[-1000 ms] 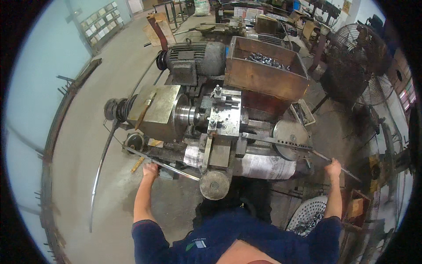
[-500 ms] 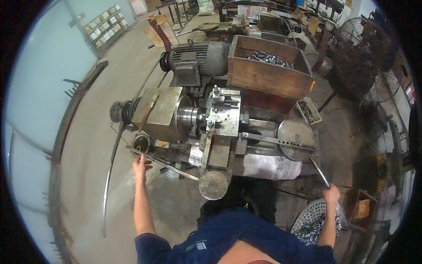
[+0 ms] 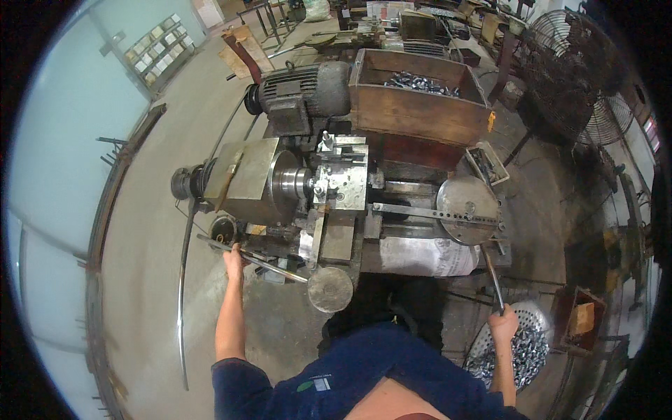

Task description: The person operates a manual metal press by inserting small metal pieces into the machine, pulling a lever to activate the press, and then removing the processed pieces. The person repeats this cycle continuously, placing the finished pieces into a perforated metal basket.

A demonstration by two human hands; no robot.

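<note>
At the lathe (image 3: 341, 187) | left fingers (image 3: 232, 258) gripping slim metal bar (image 3: 278, 269) | right fingers (image 3: 502, 323) round smooth rod (image 3: 493, 276)

Bench lathe (image 3: 343, 183), one: electric motor (image 3: 301, 98) behind; brush (image 3: 229, 183) lying on boxy headstock (image 3: 255, 168); round steel disc (image 3: 465, 192) at right, perforated flat bar (image 3: 413, 212) across it. Left hand (image 3: 234, 260) at long steel lever (image 3: 276, 269), finger closure unclear. Right hand (image 3: 503, 322) closed round steel handle (image 3: 493, 276), above perforated basin (image 3: 532, 316) of metal pieces (image 3: 528, 353).
</note>
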